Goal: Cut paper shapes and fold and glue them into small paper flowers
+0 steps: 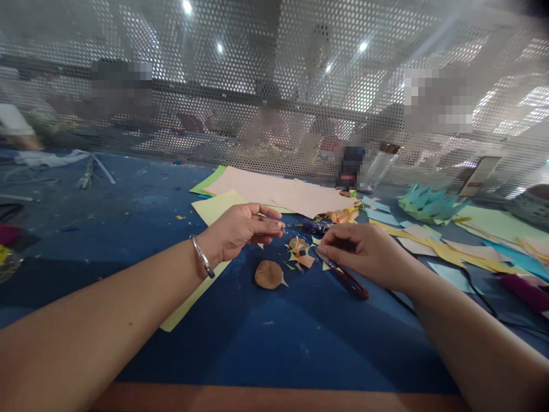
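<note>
My left hand (244, 229), with a silver bangle at the wrist, is raised over the blue table, its thumb and fingers pinched on a tiny yellowish piece (281, 226) too small to identify. Opposite it, my right hand (364, 252) has its fingers curled and thumb and forefinger together; whatever they hold, if anything, is unclear. Just below that hand lies a tool with a dark red looped handle (354, 285), perhaps scissors. Between the hands are paper scraps (304, 261) and a small brown disc (298, 244). A larger brown disc (269, 274) lies nearer me.
Pink paper (274, 189) and pale yellow sheets (221, 207) lie behind and left. To the right are a teal paper flower (431, 203), coloured strips (454, 252), a glue gun-like magenta object (523, 289) and a black cord (480, 294). A perforated screen (240, 126) stands behind.
</note>
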